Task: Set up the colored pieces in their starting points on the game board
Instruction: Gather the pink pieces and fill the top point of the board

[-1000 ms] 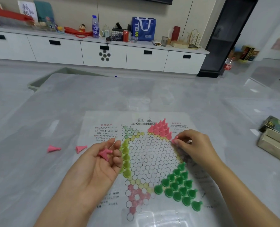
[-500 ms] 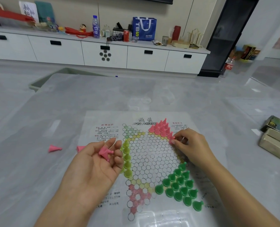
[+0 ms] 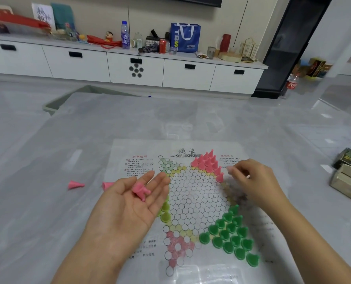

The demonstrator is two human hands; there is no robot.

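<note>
The printed game board sheet [image 3: 191, 203] lies on the grey table. A cluster of pink pieces [image 3: 208, 163] stands in its far triangle. Green pieces [image 3: 232, 236] fill the near right triangle. A few yellow-green pieces [image 3: 165, 214] line the left side, partly hidden by my left hand [image 3: 129, 206]. That hand is palm up over the board's left edge with a few pink pieces [image 3: 140, 191] lying in it. My right hand [image 3: 252, 181] hovers just right of the pink cluster, fingers loosely curled and nothing visible in them. Two loose pink pieces [image 3: 75, 184] lie on the table to the left.
Stacked boxes [image 3: 348, 181] sit at the table's right edge. A clear plastic tray [image 3: 203, 273] lies at the board's near edge. A white cabinet [image 3: 129, 66] with clutter stands across the room, beyond the table's far edge.
My right hand has let go of a pink piece at the near right end of the pink cluster and drawn back to the right. My left hand has opened flatter.
</note>
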